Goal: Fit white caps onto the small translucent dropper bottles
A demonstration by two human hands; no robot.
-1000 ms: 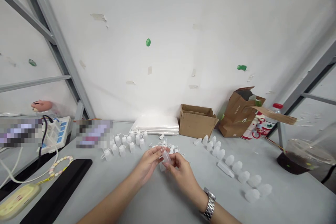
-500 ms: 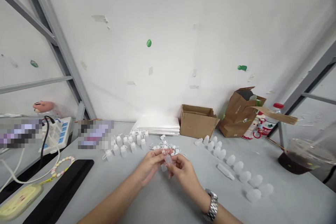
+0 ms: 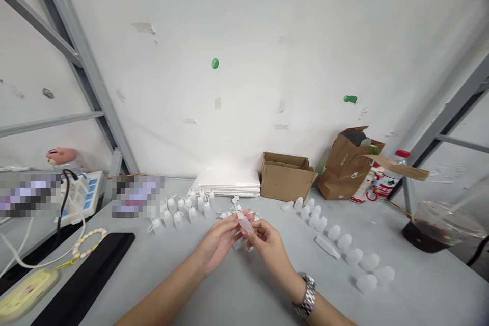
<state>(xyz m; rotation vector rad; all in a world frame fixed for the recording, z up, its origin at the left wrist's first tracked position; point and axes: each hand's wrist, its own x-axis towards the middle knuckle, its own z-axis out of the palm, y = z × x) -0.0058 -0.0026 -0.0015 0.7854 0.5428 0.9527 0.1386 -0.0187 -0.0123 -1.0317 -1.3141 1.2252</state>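
Note:
A small translucent bottle [image 3: 245, 223] is tilted between my two hands, over the middle of the grey table. My right hand [image 3: 265, 240] pinches its lower body, with a metal watch on the wrist. The fingers of my left hand [image 3: 221, 240] are closed round the bottle's upper end. Small white caps [image 3: 226, 215] lie loose just behind my hands, partly hidden by them. Several capped bottles [image 3: 178, 220] stand upright to the left. On the right are rows of translucent bottles [image 3: 333, 233], and one [image 3: 327, 247] lies on its side.
A white stack [image 3: 225, 183] and an open cardboard box [image 3: 287, 178] sit by the wall. Farther right are a paper bag [image 3: 342, 165], a red-capped bottle [image 3: 397, 163] and a cup of dark drink [image 3: 430, 232]. At left are a black pad [image 3: 87, 275] and a power strip [image 3: 89, 196].
The bottle between my hands has tilted further and more of its body shows. My left fingers have shifted up around its top. The view has moved slightly.

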